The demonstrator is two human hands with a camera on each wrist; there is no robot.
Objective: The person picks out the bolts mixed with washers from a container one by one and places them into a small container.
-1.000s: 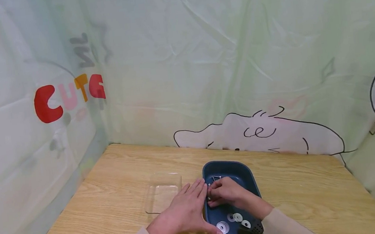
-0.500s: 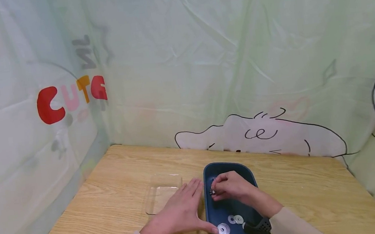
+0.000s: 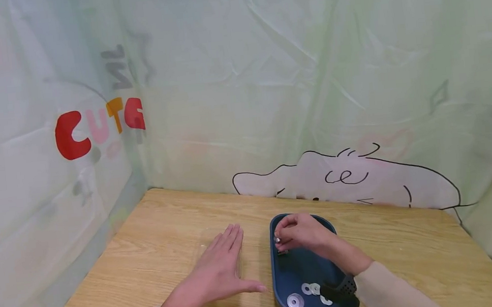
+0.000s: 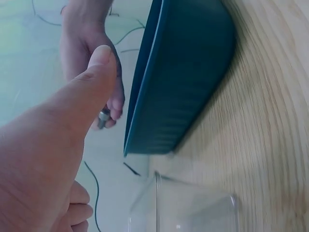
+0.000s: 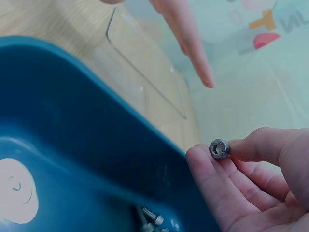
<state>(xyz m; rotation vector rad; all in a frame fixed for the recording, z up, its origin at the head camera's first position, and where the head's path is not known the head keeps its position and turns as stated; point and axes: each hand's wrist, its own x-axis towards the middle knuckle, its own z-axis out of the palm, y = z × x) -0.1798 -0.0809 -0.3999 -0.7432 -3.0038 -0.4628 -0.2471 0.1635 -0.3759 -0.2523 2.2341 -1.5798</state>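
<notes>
My right hand pinches a hex-socket bolt between thumb and fingers, above the far left part of a dark blue bin. In the right wrist view the bolt's round head with its hex recess faces the camera. Several more bolts lie in the bin below that hand. Left of the bin, my left hand is held over a clear plastic box with its fingers straight and thumb spread, holding nothing. That hand hides much of the box in the head view.
Several pale washers lie at the near end of the bin. The wooden table reaches back to a printed curtain, which also hangs along the left and right sides. A black band is on the right wrist.
My left hand has moved left, away from the bin's edge and over the clear box. The right hand has risen from the bin's floor with the bolt and shifted slightly toward the far end.
</notes>
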